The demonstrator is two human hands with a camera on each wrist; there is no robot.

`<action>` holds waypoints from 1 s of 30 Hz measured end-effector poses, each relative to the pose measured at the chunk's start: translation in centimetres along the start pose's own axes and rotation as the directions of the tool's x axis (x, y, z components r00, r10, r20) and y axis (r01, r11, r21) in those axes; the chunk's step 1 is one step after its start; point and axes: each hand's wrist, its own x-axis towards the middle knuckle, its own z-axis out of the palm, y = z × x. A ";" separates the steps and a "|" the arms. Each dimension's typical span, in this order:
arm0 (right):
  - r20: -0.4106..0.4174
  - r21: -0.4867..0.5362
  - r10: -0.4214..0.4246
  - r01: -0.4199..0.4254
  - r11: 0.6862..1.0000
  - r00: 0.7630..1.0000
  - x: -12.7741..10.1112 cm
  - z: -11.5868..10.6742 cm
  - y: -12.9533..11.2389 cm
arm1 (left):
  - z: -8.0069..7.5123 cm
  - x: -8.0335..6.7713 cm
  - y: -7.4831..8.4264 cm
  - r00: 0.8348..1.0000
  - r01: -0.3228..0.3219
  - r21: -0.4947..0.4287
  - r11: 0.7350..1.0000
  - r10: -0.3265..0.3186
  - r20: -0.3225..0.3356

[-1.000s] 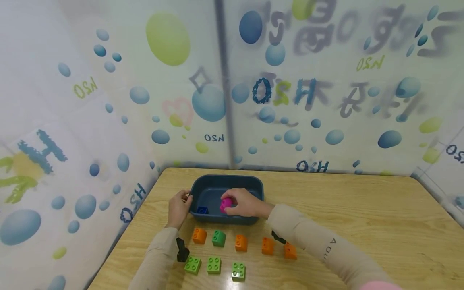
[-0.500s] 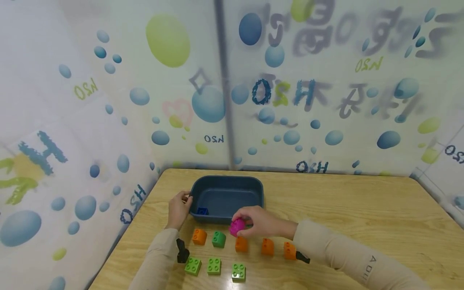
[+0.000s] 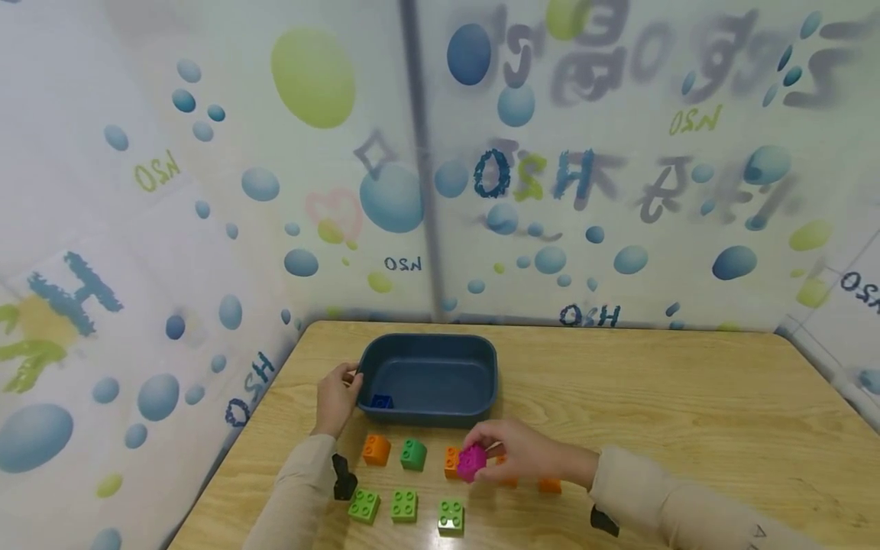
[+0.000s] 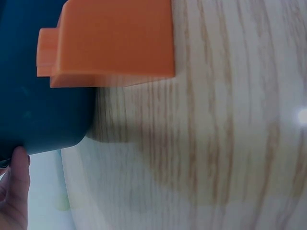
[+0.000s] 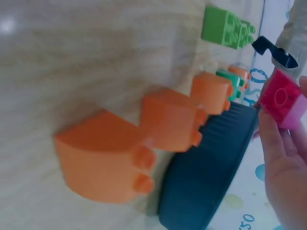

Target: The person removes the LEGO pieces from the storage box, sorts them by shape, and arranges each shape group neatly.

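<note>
My right hand [image 3: 491, 452] pinches a magenta brick [image 3: 472, 463] just above the row of bricks on the wooden table, in front of a dark blue bin [image 3: 428, 344]. In the right wrist view the magenta brick [image 5: 285, 98] sits between my fingertips [image 5: 280, 163], over three orange bricks [image 5: 170, 120]. My left hand [image 3: 344, 386] grips the bin's left rim. One small blue brick [image 3: 381, 401] lies inside the bin. The left wrist view shows a finger [image 4: 17, 187] against the bin wall [image 4: 38, 110] and an orange brick [image 4: 112, 40] beside it.
An orange brick [image 3: 376, 449] and a green brick [image 3: 413, 454] stand in the row in front of the bin. Three light green bricks [image 3: 404, 504] lie nearer me. The wooden table [image 3: 687, 412] stretches to the right. Printed curtain walls close off the back and left.
My right hand lifted the magenta brick out of the bin and brought it toward me, over the row of orange bricks. The left hand stayed on the bin's rim.
</note>
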 end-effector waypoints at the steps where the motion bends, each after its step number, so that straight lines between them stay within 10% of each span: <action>1: 0.010 0.004 -0.004 0.004 1.000 1.000 -0.3 0.2 0.1 | 0.0 0.0 0.0 1.000 0.002 -0.001 1.000 -0.002 0.001; 30: 0.058 0.240 0.131 -0.141 0.961 0.990 -5.5 4.0 3.6 | -0.1 -0.1 0.0 1.000 -0.001 -0.009 1.000 0.001 0.004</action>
